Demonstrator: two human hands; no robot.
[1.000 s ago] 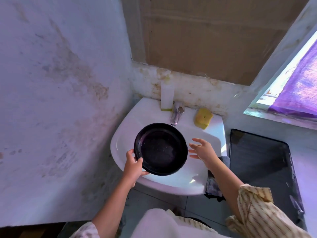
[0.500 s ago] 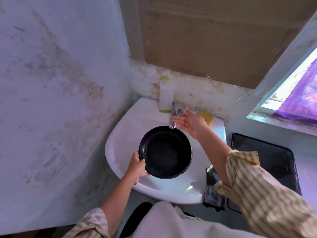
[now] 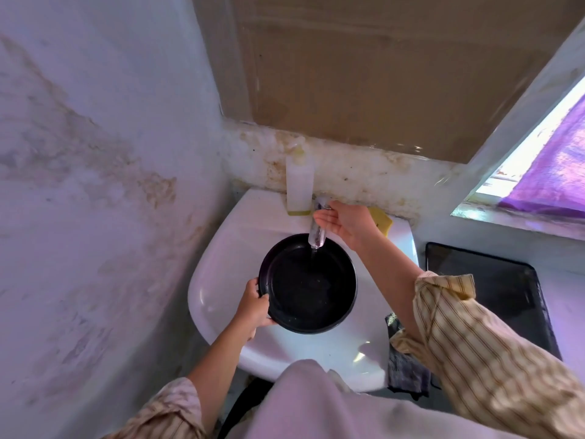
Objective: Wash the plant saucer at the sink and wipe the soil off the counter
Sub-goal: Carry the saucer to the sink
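I stand at a white sink (image 3: pixel 221 280) in a corner. My left hand (image 3: pixel 253 307) grips the near left rim of the black saucer (image 3: pixel 308 283), holding it level over the basin so its far edge sits under the tap (image 3: pixel 317 231) to catch water. My right hand (image 3: pixel 345 221) reaches to the tap handle at the back edge, palm up and fingers loose, holding nothing; I judge it is there to turn the water on. A bottle (image 3: pixel 299 185) and a yellow sponge (image 3: pixel 381 218) sit along the back edge. A grey cloth (image 3: pixel 406 365) hangs at the near right corner, handy for wiping the worktop (image 3: pixel 569 299) afterwards
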